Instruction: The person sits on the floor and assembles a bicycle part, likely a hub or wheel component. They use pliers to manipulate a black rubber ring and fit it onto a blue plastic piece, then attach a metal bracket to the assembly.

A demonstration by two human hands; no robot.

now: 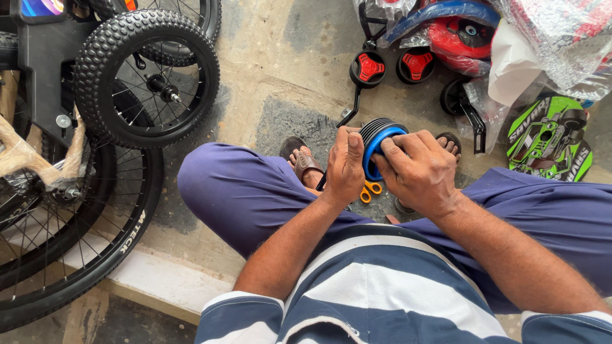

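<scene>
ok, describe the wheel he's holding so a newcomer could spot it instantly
Start at the person's purple-trousered knees in mid-frame; both hands meet just above them. Between the left hand and right hand sits a small training wheel, black ribbed tread with a blue hub. The two loose training wheels on the floor beyond have red hubs; this one alone is blue.

The person wears a navy-and-white striped short-sleeved shirt (382,286). Loose purple-blue trousers (255,191) cover the legs. Brown strap sandals (305,162) are on the feet.
</scene>
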